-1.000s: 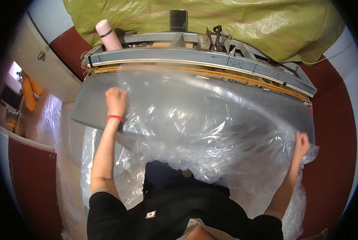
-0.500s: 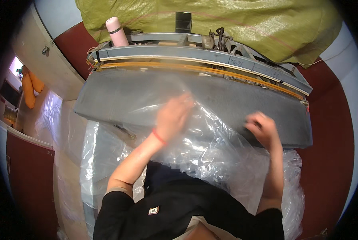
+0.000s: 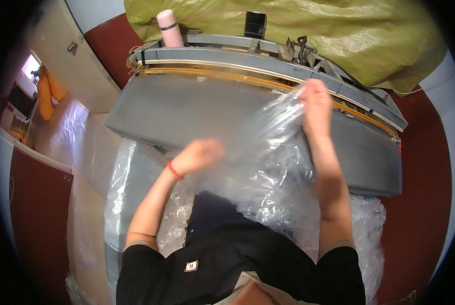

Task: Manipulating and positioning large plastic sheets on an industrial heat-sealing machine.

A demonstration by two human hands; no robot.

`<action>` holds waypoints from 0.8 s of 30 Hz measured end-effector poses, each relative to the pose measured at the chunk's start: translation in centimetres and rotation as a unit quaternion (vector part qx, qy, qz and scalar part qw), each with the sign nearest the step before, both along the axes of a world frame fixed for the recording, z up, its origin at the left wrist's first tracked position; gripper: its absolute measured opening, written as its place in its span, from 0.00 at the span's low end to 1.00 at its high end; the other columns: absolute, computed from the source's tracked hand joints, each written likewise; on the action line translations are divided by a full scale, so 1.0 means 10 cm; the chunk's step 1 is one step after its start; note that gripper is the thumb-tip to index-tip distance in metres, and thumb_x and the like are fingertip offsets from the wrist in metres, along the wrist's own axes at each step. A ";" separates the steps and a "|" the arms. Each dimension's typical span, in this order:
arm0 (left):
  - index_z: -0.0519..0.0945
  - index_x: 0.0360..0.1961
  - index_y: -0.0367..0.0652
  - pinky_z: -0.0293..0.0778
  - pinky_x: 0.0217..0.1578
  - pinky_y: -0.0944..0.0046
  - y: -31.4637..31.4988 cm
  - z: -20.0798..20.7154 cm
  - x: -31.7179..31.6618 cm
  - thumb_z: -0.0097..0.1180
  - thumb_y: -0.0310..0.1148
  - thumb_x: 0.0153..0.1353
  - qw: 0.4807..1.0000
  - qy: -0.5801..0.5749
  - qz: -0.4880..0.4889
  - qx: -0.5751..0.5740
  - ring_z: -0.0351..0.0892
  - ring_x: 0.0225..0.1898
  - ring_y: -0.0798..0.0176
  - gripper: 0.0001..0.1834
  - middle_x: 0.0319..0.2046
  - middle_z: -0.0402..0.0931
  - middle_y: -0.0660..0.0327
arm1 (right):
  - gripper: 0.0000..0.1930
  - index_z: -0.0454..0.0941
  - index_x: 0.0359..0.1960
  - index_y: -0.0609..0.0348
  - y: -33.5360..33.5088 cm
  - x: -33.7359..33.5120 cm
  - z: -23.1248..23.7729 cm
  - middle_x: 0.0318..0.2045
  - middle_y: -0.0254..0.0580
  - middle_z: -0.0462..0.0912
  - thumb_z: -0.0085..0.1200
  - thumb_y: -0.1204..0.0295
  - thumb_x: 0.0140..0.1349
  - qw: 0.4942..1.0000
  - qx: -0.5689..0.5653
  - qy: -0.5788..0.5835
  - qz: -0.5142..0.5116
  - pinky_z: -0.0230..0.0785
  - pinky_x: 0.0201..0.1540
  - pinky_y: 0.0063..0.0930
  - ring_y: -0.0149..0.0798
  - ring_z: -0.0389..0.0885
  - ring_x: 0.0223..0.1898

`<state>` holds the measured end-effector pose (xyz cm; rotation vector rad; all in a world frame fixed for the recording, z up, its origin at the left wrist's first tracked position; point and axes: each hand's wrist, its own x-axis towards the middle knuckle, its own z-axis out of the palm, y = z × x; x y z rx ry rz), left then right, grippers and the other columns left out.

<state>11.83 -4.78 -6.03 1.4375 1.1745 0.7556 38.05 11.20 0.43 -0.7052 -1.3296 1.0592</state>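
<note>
Your right hand (image 3: 317,104) has swung up by the rail (image 3: 227,56), film (image 3: 287,160) bunched in its fist, baring more pad (image 3: 186,104); left hand (image 3: 202,154) blurred, grip unclear.

left hand (image 3: 199,154): blurred (fingers unreadable) | clear film (image 3: 282,121): edge apparently hidden in right hand (image 3: 317,99) | green sheet (image 3: 349,35): cut off above

I note pink flask (image 3: 170,31) left of black phone (image 3: 255,24), green tarp (image 3: 349,40) behind both. Door (image 3: 91,71) at left; orange bundle (image 3: 45,97) farther left.
</note>
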 end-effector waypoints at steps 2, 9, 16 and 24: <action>0.75 0.33 0.39 0.68 0.28 0.71 -0.27 -0.11 -0.23 0.49 0.31 0.57 0.982 0.117 -0.132 0.063 0.70 0.24 0.74 0.07 0.22 0.73 0.66 | 0.09 0.72 0.31 0.56 0.17 0.47 -0.02 0.21 0.25 0.68 0.46 0.64 0.62 0.991 0.014 -0.047 -0.126 0.56 0.25 0.14 0.20 0.63 0.23; 0.79 0.37 0.44 0.71 0.36 0.56 -0.52 0.04 -2.27 0.50 0.30 0.49 0.788 0.605 0.036 -0.112 0.77 0.35 0.50 0.13 0.33 0.76 0.49 | 0.10 0.74 0.32 0.62 0.45 2.73 -0.59 0.23 0.27 0.70 0.46 0.67 0.60 0.901 0.030 -0.231 -0.367 0.61 0.31 0.18 0.24 0.65 0.26; 0.74 0.36 0.39 0.69 0.36 0.59 0.23 0.92 -2.06 0.55 0.29 0.49 0.499 0.507 0.549 0.438 0.74 0.33 0.54 0.12 0.34 0.74 0.53 | 0.13 0.73 0.33 0.65 0.33 4.20 -1.13 0.23 0.37 0.73 0.44 0.66 0.61 0.769 0.008 -0.381 -0.513 0.63 0.33 0.24 0.31 0.69 0.26; 0.57 0.60 0.43 0.46 0.60 0.53 0.71 -0.62 -2.78 0.50 0.49 0.54 0.693 0.527 0.445 0.210 0.45 0.65 0.57 0.36 0.61 0.52 0.50 | 0.18 0.70 0.35 0.61 0.22 5.03 -1.28 0.32 0.57 0.76 0.38 0.57 0.63 0.602 -0.116 -0.580 -0.537 0.63 0.33 0.46 0.60 0.72 0.35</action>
